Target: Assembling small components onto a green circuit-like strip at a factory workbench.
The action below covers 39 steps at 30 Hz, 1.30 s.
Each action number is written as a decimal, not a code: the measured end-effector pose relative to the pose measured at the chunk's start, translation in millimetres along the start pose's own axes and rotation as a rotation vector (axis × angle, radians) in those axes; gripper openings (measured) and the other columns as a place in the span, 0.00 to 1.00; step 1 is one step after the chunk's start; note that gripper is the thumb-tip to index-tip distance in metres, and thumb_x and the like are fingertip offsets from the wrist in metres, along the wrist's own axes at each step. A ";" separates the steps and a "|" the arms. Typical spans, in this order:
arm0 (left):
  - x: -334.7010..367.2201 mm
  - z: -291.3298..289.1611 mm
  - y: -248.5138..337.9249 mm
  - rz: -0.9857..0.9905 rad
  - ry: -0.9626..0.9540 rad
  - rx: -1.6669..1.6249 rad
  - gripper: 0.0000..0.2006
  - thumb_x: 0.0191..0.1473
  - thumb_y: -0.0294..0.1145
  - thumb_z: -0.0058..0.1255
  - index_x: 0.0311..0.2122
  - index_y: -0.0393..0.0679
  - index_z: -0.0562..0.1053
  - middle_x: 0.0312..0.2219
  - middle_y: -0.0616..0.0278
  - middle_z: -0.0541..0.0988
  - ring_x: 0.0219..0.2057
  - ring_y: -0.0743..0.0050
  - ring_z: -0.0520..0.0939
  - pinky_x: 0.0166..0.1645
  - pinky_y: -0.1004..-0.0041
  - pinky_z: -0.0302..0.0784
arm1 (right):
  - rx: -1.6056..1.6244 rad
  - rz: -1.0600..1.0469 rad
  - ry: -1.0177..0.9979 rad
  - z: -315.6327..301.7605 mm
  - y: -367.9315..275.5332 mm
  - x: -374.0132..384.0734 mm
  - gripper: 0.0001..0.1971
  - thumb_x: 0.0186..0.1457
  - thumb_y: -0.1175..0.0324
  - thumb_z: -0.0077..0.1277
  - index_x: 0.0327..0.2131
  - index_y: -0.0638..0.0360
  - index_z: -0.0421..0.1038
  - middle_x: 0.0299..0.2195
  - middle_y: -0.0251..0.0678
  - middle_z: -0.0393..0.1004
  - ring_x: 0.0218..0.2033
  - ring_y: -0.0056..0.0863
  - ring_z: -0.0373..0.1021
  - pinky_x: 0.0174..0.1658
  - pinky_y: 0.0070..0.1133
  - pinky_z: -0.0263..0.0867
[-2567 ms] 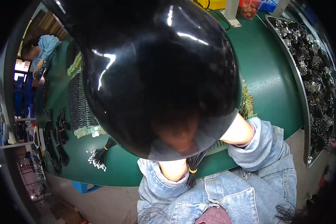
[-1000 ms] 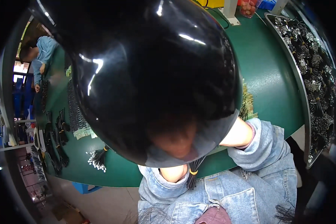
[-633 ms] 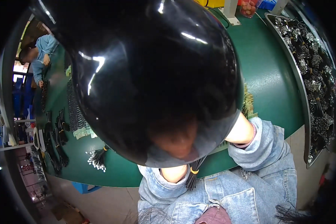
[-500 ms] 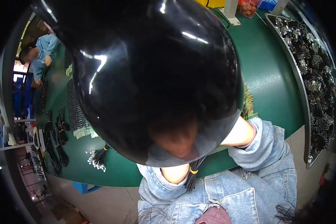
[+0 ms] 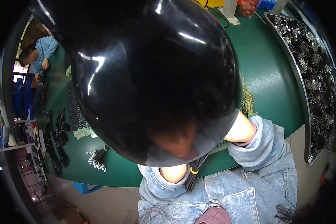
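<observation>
A large glossy black rounded object (image 5: 156,86), perhaps a lamp hood, covers the middle of the head view and hides all my fingers. Only the wrist of my left hand (image 5: 174,174) shows, below its lower edge. Beside that wrist a bundle of black wires (image 5: 192,179) with a yellow band hangs at the table's near edge; whether I hold it is hidden. The wrist of my right hand (image 5: 241,130) reaches in behind the object from the right, near a row of yellowish-green strips with dark wires (image 5: 247,102).
A metal tray (image 5: 302,84) of bundled wires with shiny metal ends lies along the right. Banded black wire bundles (image 5: 59,130) and a white-tipped bundle (image 5: 98,159) lie on the green table (image 5: 263,56) at left. Another person (image 5: 44,48) works at the far left.
My right wrist has shifted slightly to the right, and a little more of it shows. My left wrist has barely moved. The other person's hands have moved slightly.
</observation>
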<state>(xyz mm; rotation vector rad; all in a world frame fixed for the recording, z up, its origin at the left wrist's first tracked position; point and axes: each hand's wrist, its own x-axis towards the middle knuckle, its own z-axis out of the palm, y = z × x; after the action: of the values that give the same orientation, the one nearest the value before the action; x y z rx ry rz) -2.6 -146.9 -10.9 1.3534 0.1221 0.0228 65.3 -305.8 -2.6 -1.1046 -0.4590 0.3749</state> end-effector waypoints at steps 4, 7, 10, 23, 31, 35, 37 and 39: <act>1.8 5.8 0.5 -0.052 0.019 -0.142 0.11 0.44 0.16 0.47 0.37 0.28 0.70 0.35 0.54 0.75 0.37 0.71 0.75 0.45 0.74 0.67 | -0.053 -0.005 -0.011 -5.4 2.2 -2.2 0.12 0.47 0.72 0.55 0.36 0.67 0.72 0.31 0.37 0.75 0.34 0.20 0.70 0.40 0.18 0.66; -0.8 -0.6 2.7 -0.050 0.067 -0.118 0.11 0.44 0.17 0.47 0.36 0.28 0.71 0.34 0.54 0.75 0.36 0.71 0.75 0.44 0.74 0.67 | -0.017 0.052 -0.066 -1.6 10.9 4.5 0.12 0.47 0.72 0.55 0.36 0.67 0.72 0.31 0.37 0.75 0.34 0.20 0.70 0.40 0.18 0.67; 0.3 0.0 -0.3 -0.058 0.021 -0.067 0.10 0.45 0.17 0.47 0.36 0.28 0.71 0.33 0.55 0.76 0.36 0.71 0.75 0.44 0.75 0.68 | -0.057 0.055 -0.027 -3.1 1.3 -1.0 0.12 0.47 0.72 0.54 0.36 0.67 0.72 0.31 0.37 0.75 0.34 0.20 0.70 0.40 0.18 0.66; -2.2 -5.4 -5.5 -0.113 0.013 0.085 0.12 0.44 0.16 0.52 0.37 0.29 0.72 0.33 0.56 0.76 0.33 0.75 0.76 0.41 0.77 0.70 | -0.061 0.007 -0.041 -2.4 -4.1 -1.3 0.13 0.47 0.72 0.54 0.38 0.65 0.71 0.34 0.37 0.74 0.36 0.21 0.70 0.42 0.19 0.65; -1.7 -0.5 1.2 -0.046 0.040 -0.039 0.05 0.45 0.17 0.50 0.31 0.33 0.71 0.27 0.61 0.75 0.27 0.80 0.73 0.33 0.81 0.67 | -0.060 0.080 0.004 6.0 -8.0 1.3 0.08 0.48 0.73 0.52 0.33 0.65 0.70 0.29 0.33 0.73 0.32 0.18 0.68 0.38 0.17 0.65; 2.8 1.1 6.5 -0.087 0.034 -0.008 0.03 0.46 0.19 0.48 0.29 0.33 0.70 0.24 0.59 0.74 0.24 0.78 0.73 0.29 0.82 0.66 | 0.061 0.033 0.061 2.7 -16.1 4.0 0.08 0.48 0.74 0.51 0.34 0.64 0.70 0.30 0.33 0.72 0.31 0.16 0.67 0.36 0.15 0.64; 3.5 3.9 5.7 -0.050 0.031 0.047 0.03 0.46 0.18 0.48 0.29 0.32 0.70 0.23 0.59 0.74 0.22 0.77 0.74 0.26 0.81 0.67 | 0.016 0.009 0.082 1.6 -22.1 2.9 0.08 0.48 0.74 0.51 0.34 0.64 0.69 0.31 0.33 0.72 0.30 0.15 0.67 0.35 0.14 0.64; 3.4 8.1 2.0 -0.051 0.011 0.022 0.03 0.46 0.17 0.49 0.29 0.32 0.70 0.23 0.59 0.74 0.22 0.77 0.74 0.26 0.81 0.68 | -0.042 0.026 0.038 -1.3 -30.0 -3.2 0.08 0.47 0.74 0.52 0.33 0.64 0.71 0.31 0.33 0.72 0.30 0.17 0.68 0.35 0.15 0.64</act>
<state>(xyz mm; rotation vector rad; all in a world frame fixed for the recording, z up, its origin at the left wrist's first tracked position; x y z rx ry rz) 1.6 -154.1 -7.5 1.3721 0.1665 -0.0146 65.2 -320.5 23.7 -1.1575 -0.4212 0.3683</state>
